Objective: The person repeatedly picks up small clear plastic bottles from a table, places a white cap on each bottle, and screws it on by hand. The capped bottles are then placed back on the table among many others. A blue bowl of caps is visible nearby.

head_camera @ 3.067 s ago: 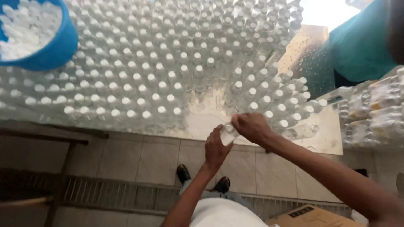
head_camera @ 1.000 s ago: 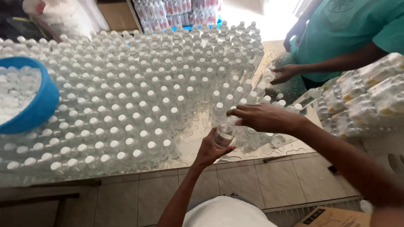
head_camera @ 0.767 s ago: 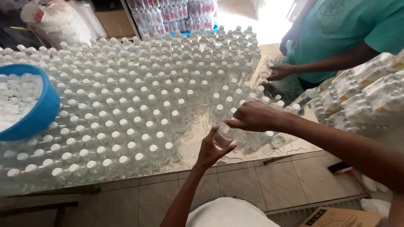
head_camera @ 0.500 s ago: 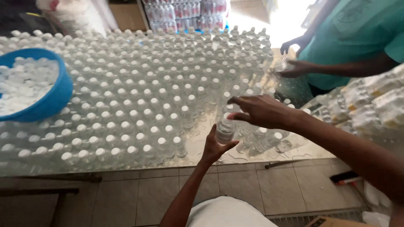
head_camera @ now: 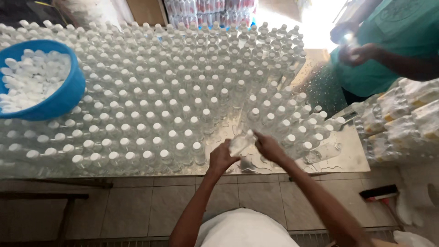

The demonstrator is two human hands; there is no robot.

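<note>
Both hands holding one bottle at table edge
We are gripping a clear bottle [head_camera: 241, 142] between left hand [head_camera: 222, 158] and right hand [head_camera: 269, 147], tilted above the steel table [head_camera: 352, 158], just beside the capped bottles [head_camera: 160, 105]; blue bowl [head_camera: 68, 93] of caps sitting far left

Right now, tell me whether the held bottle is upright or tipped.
Tipped: the bottle slants between left hand and right hand, unlike the upright bottles.

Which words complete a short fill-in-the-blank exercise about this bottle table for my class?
1. The left hand and right hand hold one clear ____ between them.
2. The bowl holding white caps is ____ in colour.
3. The bottles standing on the table have ____ caps.

Missing words: bottle; blue; white
</note>
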